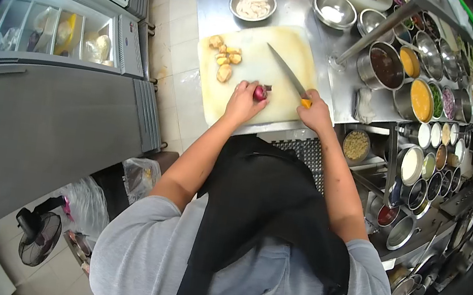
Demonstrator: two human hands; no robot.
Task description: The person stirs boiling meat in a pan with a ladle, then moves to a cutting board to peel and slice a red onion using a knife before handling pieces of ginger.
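My left hand (245, 102) has its fingers around a small red onion (260, 93) on the white cutting board (250, 45). In my right hand (316, 113) is the yellow handle of a kitchen knife (287, 72). The blade points away from me and to the left, over the right half of the board, apart from the onion. Several pieces of ginger (224, 73) lie on the board's left side, beyond my left hand.
Behind the board stands a metal bowl (253, 4) of pale strips, with another metal bowl (334, 10) to its right. A metal post (376, 37) rises at the right, near pots of sauce (422, 100) and chopped ingredients. Glass-topped freezers (60, 35) line the left.
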